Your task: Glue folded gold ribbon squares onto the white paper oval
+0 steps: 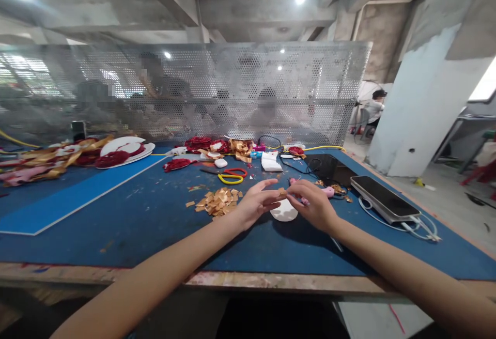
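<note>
Between my two hands is a small tan-gold ribbon piece (282,192), pinched at the fingertips above the table. My left hand (256,203) meets it from the left, one finger stretched out above the others. From the other side, my right hand (313,204) curls over with its fingertips closed on the same piece. Below them lies a white round disc (284,212), its upper part covered by the fingers. A loose pile of cut gold ribbon pieces (217,202) is left of my left hand. Behind my right hand a pink glue gun (329,191) shows in part.
Scissors (232,175) with red and yellow handles lie beyond the pile. At right rest a phone (385,197) and white cable (420,225). Red and gold scraps (201,143) line the back before a perforated metal screen (232,91). White discs (126,152) are at left.
</note>
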Tool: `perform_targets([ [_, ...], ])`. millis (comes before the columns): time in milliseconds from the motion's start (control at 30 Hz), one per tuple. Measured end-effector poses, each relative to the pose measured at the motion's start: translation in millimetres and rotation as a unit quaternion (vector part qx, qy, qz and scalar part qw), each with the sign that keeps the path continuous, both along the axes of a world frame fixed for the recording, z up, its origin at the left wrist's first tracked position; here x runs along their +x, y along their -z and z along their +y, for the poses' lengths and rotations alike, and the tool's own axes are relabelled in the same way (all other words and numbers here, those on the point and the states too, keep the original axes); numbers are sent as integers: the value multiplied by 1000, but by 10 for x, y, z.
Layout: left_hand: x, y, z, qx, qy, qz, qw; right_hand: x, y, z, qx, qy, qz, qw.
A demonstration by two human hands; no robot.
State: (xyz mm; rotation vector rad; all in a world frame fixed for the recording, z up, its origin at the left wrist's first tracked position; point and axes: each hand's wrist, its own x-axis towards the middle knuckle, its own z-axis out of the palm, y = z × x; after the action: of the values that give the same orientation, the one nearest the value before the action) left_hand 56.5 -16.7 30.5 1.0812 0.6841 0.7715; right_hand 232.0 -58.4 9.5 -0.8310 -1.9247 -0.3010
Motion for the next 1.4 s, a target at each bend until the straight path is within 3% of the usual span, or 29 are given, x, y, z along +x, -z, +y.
perform_targets([
  [867, 10, 28, -6, 32, 27, 39, 998, 31, 11, -1, -27, -53, 9, 998],
  [1167, 9, 46, 12, 89, 22, 76, 993, 40, 20, 0, -37, -45, -1, 998],
  [1400, 12, 36, -5, 84, 21, 70, 994, 47, 39, 5, -57, -48, -10, 997],
])
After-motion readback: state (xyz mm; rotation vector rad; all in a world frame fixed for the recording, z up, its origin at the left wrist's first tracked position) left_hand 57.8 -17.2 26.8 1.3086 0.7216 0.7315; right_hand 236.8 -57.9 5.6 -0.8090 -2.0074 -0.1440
